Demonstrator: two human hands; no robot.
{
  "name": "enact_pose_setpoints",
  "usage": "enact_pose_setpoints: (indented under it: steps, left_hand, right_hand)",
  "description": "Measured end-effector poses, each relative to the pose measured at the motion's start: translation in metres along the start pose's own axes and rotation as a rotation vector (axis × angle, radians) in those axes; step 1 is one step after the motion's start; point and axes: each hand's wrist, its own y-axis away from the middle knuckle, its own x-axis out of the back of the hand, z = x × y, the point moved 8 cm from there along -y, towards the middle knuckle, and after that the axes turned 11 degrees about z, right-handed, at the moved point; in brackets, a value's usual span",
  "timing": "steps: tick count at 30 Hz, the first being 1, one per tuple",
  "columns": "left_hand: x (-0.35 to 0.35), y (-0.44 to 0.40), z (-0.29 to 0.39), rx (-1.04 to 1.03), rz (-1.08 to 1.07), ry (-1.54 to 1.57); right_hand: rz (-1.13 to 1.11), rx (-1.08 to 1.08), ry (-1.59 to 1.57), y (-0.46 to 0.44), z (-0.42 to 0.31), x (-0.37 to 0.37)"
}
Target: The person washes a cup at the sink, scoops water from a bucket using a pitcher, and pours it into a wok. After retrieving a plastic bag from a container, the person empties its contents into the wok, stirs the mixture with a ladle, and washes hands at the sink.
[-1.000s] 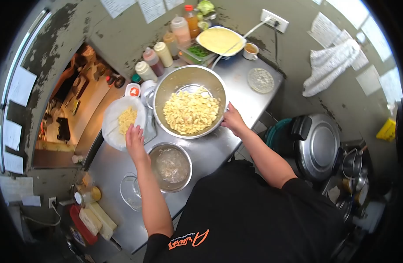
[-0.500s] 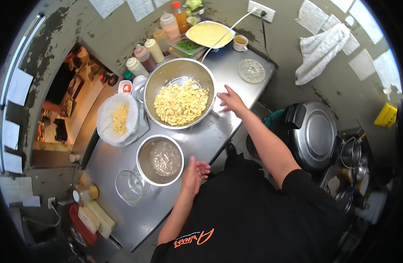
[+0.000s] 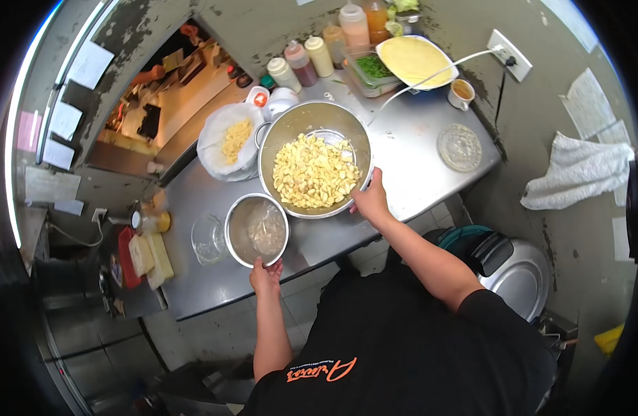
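My left hand [image 3: 266,276] grips the near rim of a small steel bowl [image 3: 241,232], which holds something clear and shiny, perhaps plastic. My right hand [image 3: 371,200] is closed on the right rim of a large steel bowl [image 3: 272,139] with a loop handle. Inside it lie many pale yellow pieces [image 3: 315,170] that look like garlic cloves. Both bowls stand side by side on the steel table. A white bag-lined container [image 3: 211,139] with finely chopped yellow food [image 3: 237,141] sits left of the large bowl. Next to the small bowl is a clear round container [image 3: 209,239].
Squeeze bottles [image 3: 301,64], a tub of chopped greens [image 3: 371,76], a dish of yellow food [image 3: 416,62] and a cup [image 3: 461,93] line the wall. A white cord [image 3: 423,80] crosses the table's back. A clear lid [image 3: 459,147] lies at right, near the table [image 3: 416,184] edge.
My left hand has moved onto the small bowl's rim, and my right hand has taken hold of the large bowl's rim. The view has shifted, so the scene sits differently in frame.
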Motion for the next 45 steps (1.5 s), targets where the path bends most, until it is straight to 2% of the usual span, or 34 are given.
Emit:
enact_pose_setpoints:
  steps: [6,11,13,15,16,19,21,22,23,24,25,26,29,30,31,33,34,35,36,37,38,39,40,41,43,44,45]
  left_hand:
    - [0.044,-0.019,0.011,-0.006,0.064,0.005]
    - [0.050,-0.017,0.011,0.003,0.001,0.089]
    - [0.043,0.004,-0.004,0.018,-0.063,-0.012]
    - [0.043,0.015,-0.035,-0.025,-0.203,-0.282]
    - [0.039,0.015,-0.051,-0.072,-0.301,-0.424]
    - [-0.039,0.051,-0.081,-0.211,-0.733,-0.789]
    - [-0.124,0.088,-0.106,-0.358,-0.926,-0.987]
    - [-0.170,0.117,-0.122,-0.191,-0.962,-0.785]
    - [-0.213,0.142,-0.144,0.011,-1.003,-0.805]
    - [-0.259,0.174,-0.161,0.098,-1.072,-0.653]
    - [-0.306,0.190,-0.188,0.167,-1.142,-0.611]
    - [-0.349,0.204,-0.210,0.211,-1.148,-0.611]
    - [-0.455,0.231,-0.252,0.307,-1.093,-0.485]
    - [-0.484,0.218,-0.277,0.364,-1.083,-0.472]
    - [-0.488,0.245,-0.259,0.203,-1.105,-0.417]
    - [-0.490,0.259,-0.266,0.263,-1.026,-0.350]
    - [-0.477,0.274,-0.275,0.203,-1.062,-0.475]
    - [-0.462,0.294,-0.280,0.139,-1.106,-0.593]
    - [-0.439,0.321,-0.293,0.044,-1.201,-0.817]
    - [-0.408,0.343,-0.304,-0.010,-1.292,-1.031]
    - [-0.376,0.356,-0.317,-0.045,-1.302,-1.172]
    - [-0.347,0.375,-0.321,-0.121,-1.384,-1.286]
    - [-0.328,0.389,-0.328,-0.214,-1.503,-1.250]
    - [-0.320,0.384,-0.331,-0.682,-1.441,-1.306]
    - [-0.315,0.375,-0.340,-0.524,-1.398,-1.248]
    - [-0.315,0.379,-0.347,-0.356,-1.474,-1.228]
    - [-0.318,0.387,-0.347,-0.188,-1.535,-1.201]
  right_hand:
    - [-0.160,0.010,-0.066,0.021,0.006,-0.026]
    - [-0.349,-0.027,0.126,0.030,0.020,-0.042]
    - [-0.478,-0.036,0.358,0.042,0.019,-0.018]
    - [-0.213,0.269,0.446,0.041,0.045,0.029]
    - [-0.063,0.256,0.417,0.052,0.038,0.070]
    - [0.433,0.226,0.405,0.111,0.003,0.203]
    - [0.842,0.260,0.361,0.155,0.030,0.307]
    - [1.038,0.248,0.443,0.187,0.033,0.358]
    - [1.237,0.321,0.507,0.222,0.032,0.399]
    - [1.397,0.217,0.666,0.253,0.048,0.444]
    - [1.505,0.119,0.651,0.280,0.043,0.466]
    - [1.542,0.168,0.753,0.301,0.073,0.506]
    - [1.553,-0.205,0.642,0.349,0.153,0.575]
    - [1.534,-0.263,0.554,0.356,0.171,0.582]
    - [1.514,-0.329,0.471,0.363,0.181,0.587]
    - [1.546,-0.197,0.431,0.371,0.171,0.586]
    - [1.547,-0.244,0.488,0.375,0.165,0.589]
    - [1.547,-0.236,0.410,0.377,0.174,0.599]
    - [1.543,-0.241,0.409,0.378,0.181,0.610]
    - [1.511,-0.281,0.341,0.378,0.192,0.621]
    - [1.431,-0.275,0.122,0.374,0.221,0.634]
    - [1.383,-0.264,0.122,0.371,0.222,0.636]
    - [1.396,-0.284,0.145,0.371,0.225,0.639]
    - [1.406,-0.306,0.166,0.372,0.229,0.643]
    - [1.341,-0.382,-0.163,0.370,0.227,0.642]
    - [1.287,-0.407,-0.325,0.365,0.227,0.638]
    - [1.290,-0.452,-0.194,0.364,0.230,0.641]
